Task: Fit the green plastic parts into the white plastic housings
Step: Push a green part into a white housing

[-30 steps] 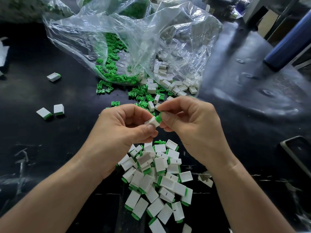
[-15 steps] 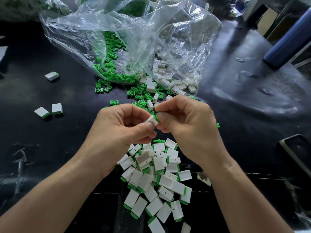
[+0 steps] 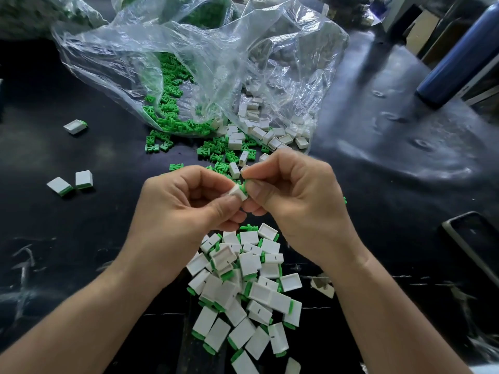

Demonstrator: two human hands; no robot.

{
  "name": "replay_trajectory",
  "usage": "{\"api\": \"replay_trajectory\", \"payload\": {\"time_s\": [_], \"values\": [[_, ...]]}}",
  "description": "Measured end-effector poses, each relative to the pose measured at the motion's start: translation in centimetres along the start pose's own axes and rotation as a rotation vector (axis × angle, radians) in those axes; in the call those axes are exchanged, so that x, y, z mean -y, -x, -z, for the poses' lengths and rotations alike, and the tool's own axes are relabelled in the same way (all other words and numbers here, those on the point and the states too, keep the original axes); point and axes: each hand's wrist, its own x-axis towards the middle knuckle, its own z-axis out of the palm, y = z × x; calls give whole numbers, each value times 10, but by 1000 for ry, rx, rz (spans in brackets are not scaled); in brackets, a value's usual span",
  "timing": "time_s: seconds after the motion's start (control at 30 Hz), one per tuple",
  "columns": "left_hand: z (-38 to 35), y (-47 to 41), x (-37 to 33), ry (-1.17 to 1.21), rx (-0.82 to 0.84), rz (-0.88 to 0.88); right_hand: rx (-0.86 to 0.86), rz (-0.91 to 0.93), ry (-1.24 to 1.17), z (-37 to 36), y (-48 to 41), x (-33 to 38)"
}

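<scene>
Above the pile of finished pieces [image 3: 259, 292], I record the left hand [image 3: 186, 209] pinching a white housing [image 3: 237, 192] steady so the right hand [image 3: 294, 201], pinching a green part [image 3: 243, 186], can press it in.

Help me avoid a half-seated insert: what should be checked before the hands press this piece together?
1. The white housing is pinched in the left hand: ok.
2. The green part is pinched in the right hand: ok.
3. The green part meets the housing's end: ok.
4. Alignment and seating depth: cannot tell, the fingers cover the joint.
5. The finished pile lies below the hands for the drop: ok.
6. The loose green parts lie by the bag for the next piece: ok.
</scene>
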Motion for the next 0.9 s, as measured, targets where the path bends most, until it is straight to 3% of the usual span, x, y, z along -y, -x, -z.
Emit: {"api": "replay_trajectory", "payload": {"time_s": [0.13, 0.27, 0.43, 0.67, 0.8, 0.9], "values": [[0, 2, 1, -105, -14, -57, 25, 35, 84, 1, 0, 0], [0, 0, 1, 61, 40, 32, 8, 41, 31, 3, 0, 2], [2, -4, 4, 20, 86, 121, -15, 9, 152, -4, 0, -5], [6, -3, 2, -155, 83, 74, -9, -5, 122, -4, 0, -5], [8, -3, 0, -144, 118, 76, 15, -69, 57, 1, 0, -3], [6, -2, 0, -127, 125, 68, 34, -67, 145, 6, 0, -3]]}}
